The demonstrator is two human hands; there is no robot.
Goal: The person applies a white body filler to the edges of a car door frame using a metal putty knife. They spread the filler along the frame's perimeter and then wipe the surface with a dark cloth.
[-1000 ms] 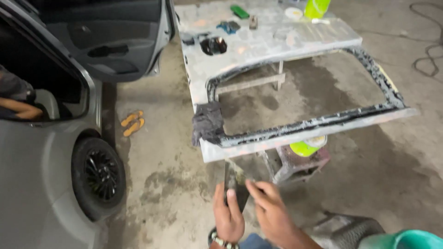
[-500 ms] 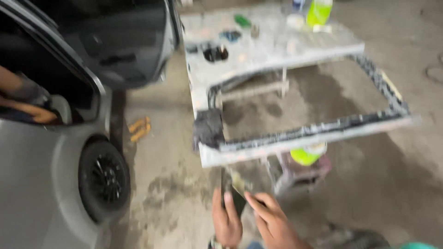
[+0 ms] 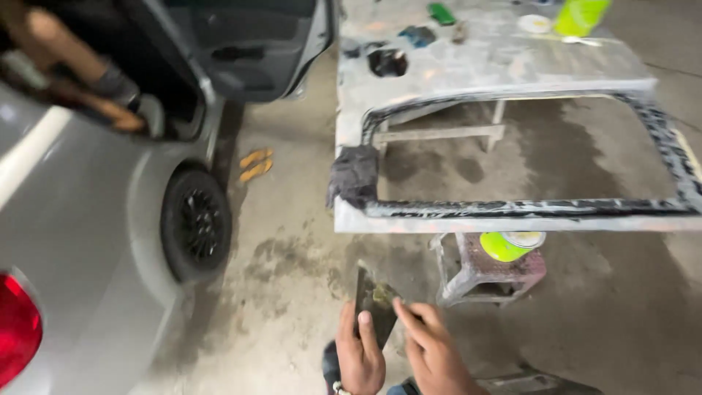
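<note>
My left hand [image 3: 359, 352] grips a thin, dark, flat spreader blade [image 3: 374, 308] low in the view, its blade smeared with yellowish paste. My right hand [image 3: 431, 350] is beside it, fingertips resting on the blade's right edge. Just beyond stands a grey sanded car body panel [image 3: 497, 66] with a large window opening, lying flat on supports. Its frame edge [image 3: 512, 211] is lined with dark sealant, and a dark rag [image 3: 354, 175] hangs over its near left corner.
A silver car [image 3: 88, 241] with a black wheel [image 3: 196, 225] and an open door fills the left side. A pink stool [image 3: 482, 274] carries a lime-green can [image 3: 508, 245]. Small tools and a green bottle [image 3: 581, 14] lie on the panel's far end. Orange sandals [image 3: 255, 164] rest on the concrete floor.
The view has swung left and down, showing more of the car. My hands have risen and the blade now stands clearly between them.
</note>
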